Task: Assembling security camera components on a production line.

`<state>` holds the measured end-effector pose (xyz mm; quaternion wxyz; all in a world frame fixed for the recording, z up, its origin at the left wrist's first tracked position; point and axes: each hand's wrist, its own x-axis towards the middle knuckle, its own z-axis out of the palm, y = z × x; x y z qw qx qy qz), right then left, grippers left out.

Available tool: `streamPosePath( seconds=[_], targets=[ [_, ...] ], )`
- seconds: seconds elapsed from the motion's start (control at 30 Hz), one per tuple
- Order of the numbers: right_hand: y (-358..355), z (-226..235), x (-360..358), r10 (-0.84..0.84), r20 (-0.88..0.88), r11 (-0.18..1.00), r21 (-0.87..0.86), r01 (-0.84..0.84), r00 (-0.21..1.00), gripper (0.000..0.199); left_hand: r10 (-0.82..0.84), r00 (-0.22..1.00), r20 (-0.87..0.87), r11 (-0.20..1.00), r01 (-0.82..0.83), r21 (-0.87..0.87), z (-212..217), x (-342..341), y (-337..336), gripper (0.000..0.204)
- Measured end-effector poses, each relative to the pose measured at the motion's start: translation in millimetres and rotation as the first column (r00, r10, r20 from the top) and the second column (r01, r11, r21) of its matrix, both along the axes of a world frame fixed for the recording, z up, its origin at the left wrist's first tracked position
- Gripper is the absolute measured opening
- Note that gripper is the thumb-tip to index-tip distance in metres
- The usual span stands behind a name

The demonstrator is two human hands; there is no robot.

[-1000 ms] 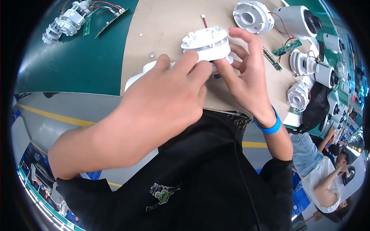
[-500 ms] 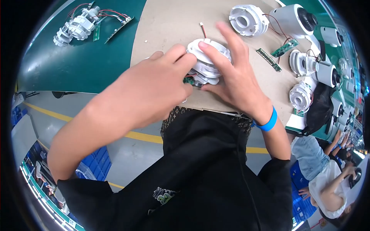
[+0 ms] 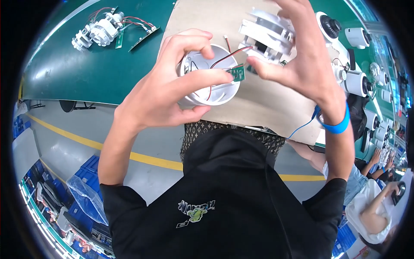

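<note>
My left hand [image 3: 157, 84] is wrapped round a white cup-shaped housing [image 3: 225, 91], its open mouth turned up and its inside showing loose wires. The left thumb presses on a small green circuit board [image 3: 238, 74] at the housing's rim. To the right, my right hand [image 3: 304, 64] grips a white ribbed plastic assembly [image 3: 265, 34], raised, tilted and slightly blurred. Red and black wires [image 3: 230, 55] stretch from the housing to this assembly. Part of the assembly's right side is behind my right fingers.
Another white assembly [image 3: 105, 31] with wires and boards lies on the green mat [image 3: 56, 71] at left. A small connector [image 3: 226, 39] rests on the brown sheet [image 3: 267, 101]. White camera-like units [image 3: 357, 38] line the right side. My right wrist wears a blue strap [image 3: 337, 123] with a cord.
Both hands were on the white assembly over the brown sheet. Now the right hand has carried it up and right, and the left hand holds the open housing.
</note>
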<state>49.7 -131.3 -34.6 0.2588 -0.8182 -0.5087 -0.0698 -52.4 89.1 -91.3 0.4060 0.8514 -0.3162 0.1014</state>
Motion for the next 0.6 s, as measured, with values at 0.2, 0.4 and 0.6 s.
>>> streamPosePath(
  seconds=[0.2,0.4,0.6],
  targets=[
    [42.3,38.1,11.0,0.296,0.260,0.942,-0.236,-0.237,0.919,0.044,0.121,0.993,0.011,0.958,-0.120,0.261,15.4,-5.3,-4.9,0.070],
    [94.7,54.8,9.8,0.218,0.008,0.913,-0.354,-0.202,0.976,0.028,0.210,0.974,0.084,0.938,-0.225,0.262,3.0,-16.0,10.7,0.060],
    [119.2,56.1,6.1,-0.067,-0.359,0.944,-0.326,-0.058,0.931,0.048,0.450,0.859,0.244,0.890,-0.410,-0.198,-29.7,-24.8,14.2,0.050]
  ],
)
